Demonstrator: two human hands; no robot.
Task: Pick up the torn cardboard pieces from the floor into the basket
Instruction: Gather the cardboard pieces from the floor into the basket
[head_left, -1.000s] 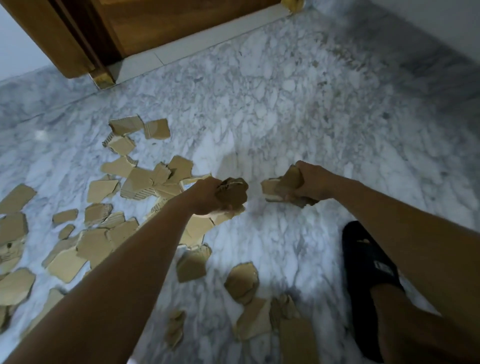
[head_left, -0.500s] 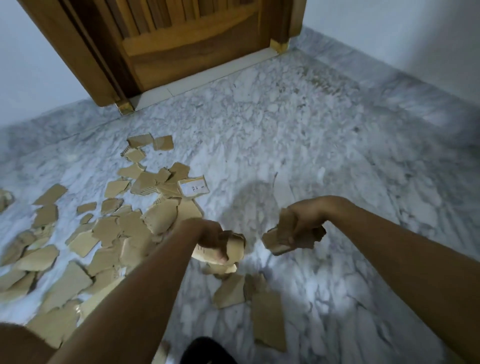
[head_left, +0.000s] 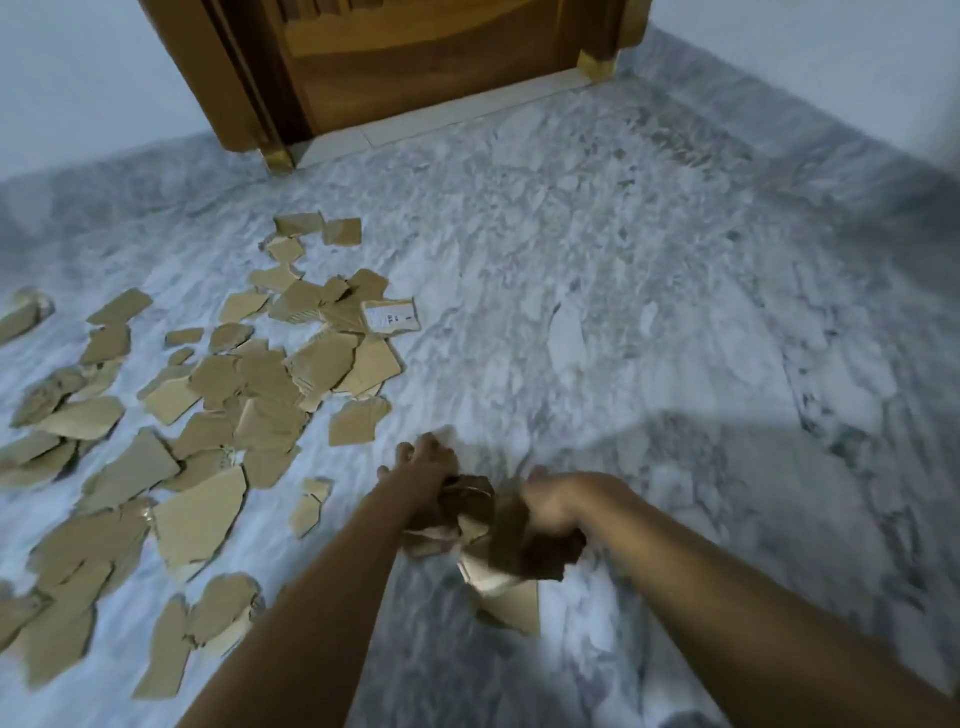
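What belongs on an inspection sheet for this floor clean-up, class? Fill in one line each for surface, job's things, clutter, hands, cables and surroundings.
Surface: grey-white veined marble floor.
Job's things: torn brown cardboard pieces scattered over the left of the floor, one bearing a white label; basket not in view.
Clutter: nothing seen.
Hands: left hand and right hand meet above the floor, each gripping bunched cardboard scraps; image blurred here.
Cables: nothing seen.
Surroundings: brown wooden door ahead, pale walls on either side.
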